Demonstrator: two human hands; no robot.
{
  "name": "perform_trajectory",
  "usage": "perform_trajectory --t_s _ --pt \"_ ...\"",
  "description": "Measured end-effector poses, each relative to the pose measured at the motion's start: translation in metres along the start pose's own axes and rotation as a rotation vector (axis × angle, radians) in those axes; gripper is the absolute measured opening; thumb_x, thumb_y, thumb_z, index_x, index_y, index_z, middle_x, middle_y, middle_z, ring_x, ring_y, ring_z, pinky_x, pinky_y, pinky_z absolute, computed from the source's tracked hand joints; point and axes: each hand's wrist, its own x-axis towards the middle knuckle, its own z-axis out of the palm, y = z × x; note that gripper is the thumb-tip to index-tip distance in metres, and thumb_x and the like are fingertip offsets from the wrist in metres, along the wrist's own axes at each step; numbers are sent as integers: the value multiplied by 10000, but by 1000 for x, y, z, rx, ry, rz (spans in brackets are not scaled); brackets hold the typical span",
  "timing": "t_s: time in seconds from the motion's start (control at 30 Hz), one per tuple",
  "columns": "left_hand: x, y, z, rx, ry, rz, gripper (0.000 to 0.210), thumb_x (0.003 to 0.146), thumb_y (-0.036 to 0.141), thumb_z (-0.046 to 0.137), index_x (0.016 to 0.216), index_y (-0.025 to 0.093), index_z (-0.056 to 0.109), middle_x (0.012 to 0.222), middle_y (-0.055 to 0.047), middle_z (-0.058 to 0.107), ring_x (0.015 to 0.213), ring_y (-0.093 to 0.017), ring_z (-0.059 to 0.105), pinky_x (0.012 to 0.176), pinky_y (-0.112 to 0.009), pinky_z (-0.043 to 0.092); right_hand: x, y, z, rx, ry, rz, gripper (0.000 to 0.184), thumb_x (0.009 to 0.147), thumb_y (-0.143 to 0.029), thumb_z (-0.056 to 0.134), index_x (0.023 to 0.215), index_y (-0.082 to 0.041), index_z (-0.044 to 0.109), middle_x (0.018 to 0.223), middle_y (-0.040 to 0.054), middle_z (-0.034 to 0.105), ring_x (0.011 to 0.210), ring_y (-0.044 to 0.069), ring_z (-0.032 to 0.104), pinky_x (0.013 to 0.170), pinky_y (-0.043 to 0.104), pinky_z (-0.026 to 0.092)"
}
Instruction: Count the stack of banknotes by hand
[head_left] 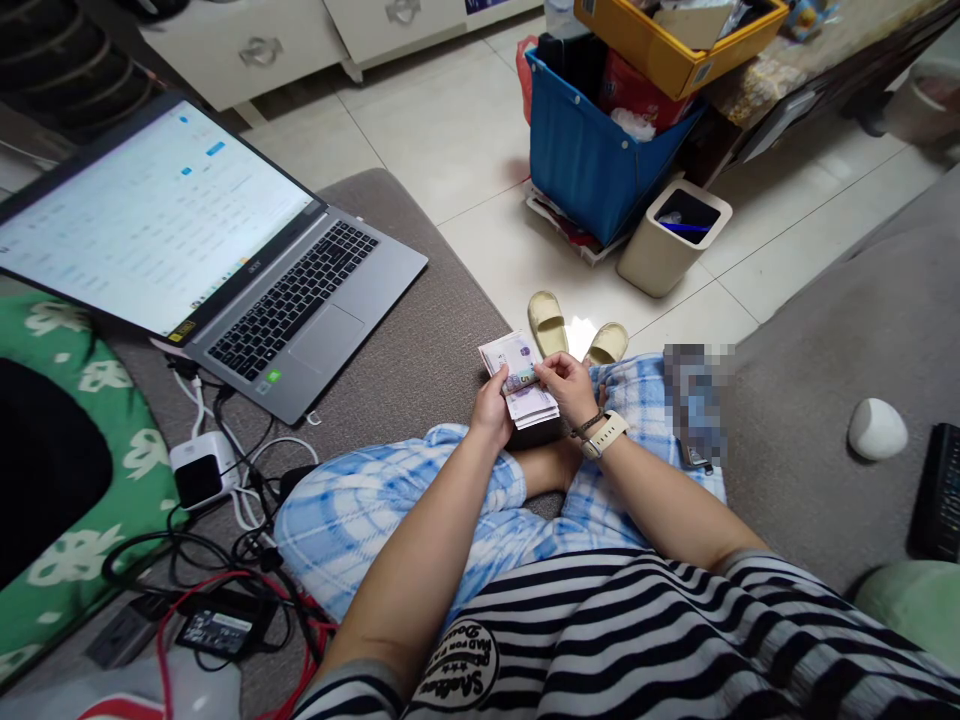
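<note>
A stack of banknotes [534, 404] is held in front of my crossed legs, pale purple with a "5" showing on the upper notes. My left hand [493, 408] grips the stack at its left side, thumb on top. The fingers of my right hand [568, 385], wearing a watch with a cream strap [606, 435], pinch the right edge of the upper notes. The notes look folded or fanned into an upper and a lower part. Fingers beneath the stack are hidden.
An open laptop [322, 330] lies to the left on the grey sofa, near tangled cables [247, 540] and a white charger [204, 470]. Slippers [547, 322], a beige bin [671, 245] and a blue box [592, 165] stand on the floor. A white mouse [877, 430] lies right.
</note>
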Motion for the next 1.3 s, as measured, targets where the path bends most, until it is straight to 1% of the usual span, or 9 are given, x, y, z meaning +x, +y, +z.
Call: perform_trajectory --t_s 0.17,0.3,0.4,0.5,0.57,0.77,0.9,1.03,1.3 --pt "-3 1 -1 44 -18 28 272 796 142 684 1060 85 718 986 -143 789 1051 -295 732 1022 -437 535 2 6 -3 -11 61 -20 432 666 -533 828 804 -208 580 657 -51 531 608 116 467 580 247 377" --pt "-2 0 -3 51 -5 31 326 767 117 703 1093 91 711 992 -133 791 1023 -288 741 1015 -435 540 2 6 -3 -38 56 -26 417 711 -555 785 743 -200 569 655 -42 527 607 115 448 581 254 358" --pt "-2 0 -1 32 1 20 326 808 155 683 1125 83 704 1008 -138 789 1025 -284 741 1017 -426 540 2 5 -3 -44 40 -30 427 722 -571 769 707 -197 564 637 -40 519 599 115 432 575 257 347" --pt "-2 0 2 -4 4 -4 310 900 249 605 1143 82 701 1018 -134 789 1043 -269 737 1023 -407 536 2 3 -2 -36 36 -47 434 723 -582 768 708 -197 567 642 -37 526 612 118 438 582 256 355" --pt "-2 1 4 -15 12 -4 320 932 276 565 1144 79 701 1013 -129 791 1052 -259 734 1028 -391 531 1 1 -2 -28 26 -61 447 721 -597 767 707 -197 569 646 -34 530 621 121 443 590 257 365" --pt "-3 2 6 -10 17 13 334 946 276 539 1159 82 707 1002 -117 793 1055 -251 733 1025 -372 528 -1 -5 1 1 -15 -50 469 684 -629 770 697 -201 576 642 -26 529 626 129 444 583 261 370" --pt "-5 3 9 3 30 18 331 958 274 523 1156 88 712 981 -105 797 1044 -243 737 1016 -364 532 -1 -7 3 35 -32 -38 462 676 -620 780 728 -200 595 674 -14 558 647 140 477 604 268 399" --pt "-7 4 11 7 43 11 333 976 268 491 1136 82 716 937 -96 800 1038 -234 739 1023 -356 526 -2 -8 3 37 -33 -30 460 673 -621 775 749 -201 603 691 -5 568 665 151 496 616 278 420" --pt "-6 4 11 13 59 22 339 977 259 484 1138 67 713 959 -111 797 1050 -237 735 1024 -359 527 -2 -8 3 36 -25 -24 458 670 -618 773 735 -202 592 690 -5 559 665 150 487 626 278 423"
